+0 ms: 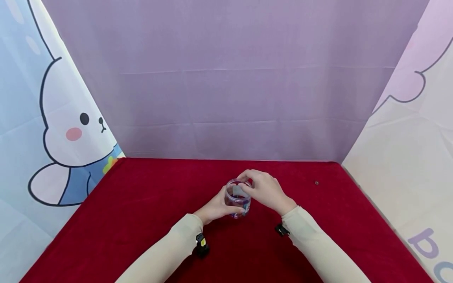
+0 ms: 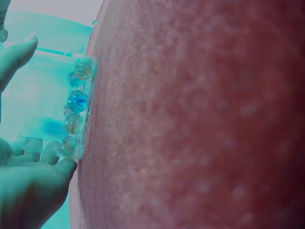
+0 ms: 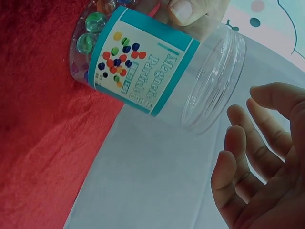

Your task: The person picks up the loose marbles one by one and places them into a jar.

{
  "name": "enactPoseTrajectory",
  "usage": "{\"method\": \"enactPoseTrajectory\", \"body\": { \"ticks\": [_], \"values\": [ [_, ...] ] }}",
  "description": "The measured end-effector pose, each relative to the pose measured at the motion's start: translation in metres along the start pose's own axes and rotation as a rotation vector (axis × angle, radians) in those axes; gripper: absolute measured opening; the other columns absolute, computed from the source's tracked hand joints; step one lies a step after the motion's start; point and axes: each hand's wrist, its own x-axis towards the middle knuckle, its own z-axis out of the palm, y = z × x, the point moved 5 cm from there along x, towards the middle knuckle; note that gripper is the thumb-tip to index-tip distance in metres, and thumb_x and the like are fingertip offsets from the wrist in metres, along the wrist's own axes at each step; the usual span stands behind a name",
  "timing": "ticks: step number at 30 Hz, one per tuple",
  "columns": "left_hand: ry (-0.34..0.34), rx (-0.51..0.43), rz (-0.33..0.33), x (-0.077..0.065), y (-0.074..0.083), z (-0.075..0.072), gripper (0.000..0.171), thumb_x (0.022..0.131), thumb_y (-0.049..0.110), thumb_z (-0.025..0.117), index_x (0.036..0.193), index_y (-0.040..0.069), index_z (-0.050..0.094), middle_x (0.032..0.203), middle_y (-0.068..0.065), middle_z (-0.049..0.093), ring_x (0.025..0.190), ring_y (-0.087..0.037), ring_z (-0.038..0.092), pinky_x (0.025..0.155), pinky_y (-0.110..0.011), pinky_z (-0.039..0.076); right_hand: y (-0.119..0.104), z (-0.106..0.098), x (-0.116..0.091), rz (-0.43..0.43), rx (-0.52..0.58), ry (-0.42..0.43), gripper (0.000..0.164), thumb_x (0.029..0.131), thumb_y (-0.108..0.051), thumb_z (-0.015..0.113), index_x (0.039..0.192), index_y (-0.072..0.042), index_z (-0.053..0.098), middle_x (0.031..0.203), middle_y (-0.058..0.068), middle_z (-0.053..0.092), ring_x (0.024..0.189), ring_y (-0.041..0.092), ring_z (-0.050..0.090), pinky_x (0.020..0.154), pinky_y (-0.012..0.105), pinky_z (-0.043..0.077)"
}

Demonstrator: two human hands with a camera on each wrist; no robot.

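A clear plastic screw-neck jar stands lidless on the red cloth. Its teal-bordered label reads "Magnetic Particle". Glass marbles lie at its bottom, several of them with coloured swirls inside. My left hand grips the jar from the left, fingers and thumb round its wall. At the jar's mouth, my right hand hovers with bent, spread fingers. In the right wrist view its fingertips point toward the rim, and nothing shows held among them.
A small dark round thing lies on the red cloth to the right. A lilac curtain hangs behind the table. Printed cloth panels stand on both sides, the left one with a cartoon rabbit.
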Motion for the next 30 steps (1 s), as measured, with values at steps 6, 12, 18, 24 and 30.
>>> {"method": "enactPoseTrajectory", "body": {
  "ticks": [6, 12, 18, 24, 30],
  "values": [
    [-0.004, 0.02, 0.019, -0.001, 0.002, -0.001, 0.091, 0.087, 0.023, 0.081, 0.155, 0.017, 0.021, 0.143, -0.006, 0.047, 0.128, -0.022, 0.047, 0.108, -0.05, 0.038, 0.003, -0.005, -0.002, -0.008, -0.001, 0.019, 0.014, 0.093, -0.022, 0.073, 0.107, -0.021, 0.072, 0.097, -0.014, 0.067, 0.062, 0.004, 0.052, 0.055, 0.026, 0.049],
    [0.001, 0.023, 0.019, -0.001, 0.001, -0.002, 0.091, 0.087, 0.023, 0.081, 0.155, 0.016, 0.022, 0.143, -0.005, 0.047, 0.127, -0.021, 0.048, 0.109, -0.05, 0.037, 0.008, -0.008, -0.004, 0.0, -0.006, 0.027, 0.014, 0.092, -0.022, 0.075, 0.106, -0.023, 0.072, 0.098, -0.013, 0.068, 0.061, 0.004, 0.052, 0.053, 0.026, 0.048],
    [0.019, 0.038, 0.009, -0.001, 0.0, -0.002, 0.09, 0.086, 0.026, 0.082, 0.155, 0.02, 0.023, 0.143, -0.003, 0.046, 0.128, -0.022, 0.047, 0.11, -0.051, 0.035, 0.013, -0.012, -0.007, 0.017, 0.003, 0.026, 0.015, 0.093, -0.021, 0.074, 0.108, -0.022, 0.072, 0.099, -0.012, 0.068, 0.062, 0.005, 0.052, 0.053, 0.028, 0.048],
    [0.037, 0.052, -0.012, 0.0, -0.002, -0.003, 0.095, 0.085, 0.029, 0.083, 0.156, 0.017, 0.021, 0.147, -0.004, 0.041, 0.132, -0.025, 0.044, 0.111, -0.053, 0.033, 0.02, -0.016, -0.009, 0.032, 0.0, 0.026, 0.015, 0.093, -0.022, 0.074, 0.108, -0.02, 0.073, 0.099, -0.011, 0.068, 0.063, 0.007, 0.053, 0.055, 0.029, 0.049],
    [0.036, 0.052, -0.014, -0.001, 0.0, -0.002, 0.095, 0.085, 0.029, 0.083, 0.156, 0.016, 0.021, 0.147, -0.004, 0.042, 0.132, -0.024, 0.044, 0.111, -0.054, 0.033, 0.027, -0.022, -0.012, 0.044, -0.007, 0.023, 0.016, 0.093, -0.022, 0.073, 0.109, -0.019, 0.072, 0.099, -0.009, 0.068, 0.067, 0.006, 0.054, 0.06, 0.029, 0.049]
  ]
}}
